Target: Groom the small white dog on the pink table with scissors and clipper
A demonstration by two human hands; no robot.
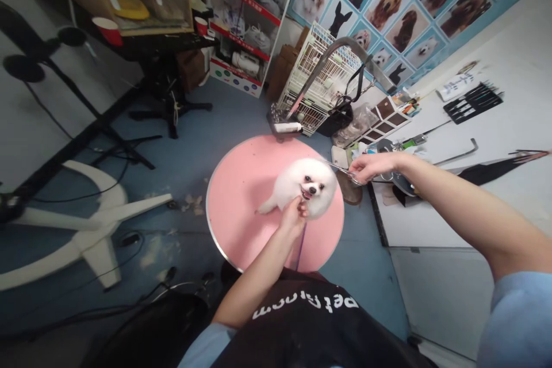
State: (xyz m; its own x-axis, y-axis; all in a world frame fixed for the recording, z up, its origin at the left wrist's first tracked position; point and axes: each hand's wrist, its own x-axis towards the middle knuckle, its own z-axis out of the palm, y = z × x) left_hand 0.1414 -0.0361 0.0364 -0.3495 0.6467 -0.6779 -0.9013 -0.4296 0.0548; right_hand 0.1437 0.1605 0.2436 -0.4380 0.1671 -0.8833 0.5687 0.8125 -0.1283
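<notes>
A fluffy white dog (319, 204) sits on a round pink grooming table (235, 195), its mouth open and its face turned up to me. Under its chin is my left hand (295, 213), fingers curled against the fur of the lower jaw. On the other side, my right hand (366, 167) grips a pair of scissors (338, 166) by the finger loops. Their long blades point left and reach the fur at the top of the dog's head. Whether the blades are parted is too small to tell. A thin purple strap (301, 247) runs down below my left hand.
A curved metal grooming arm (321, 63) rises behind the table. White wire cages (310, 86) stand at the back. On the right is a white worktop (422, 218) with tools; a white chair base (86, 236) lies on the floor at left.
</notes>
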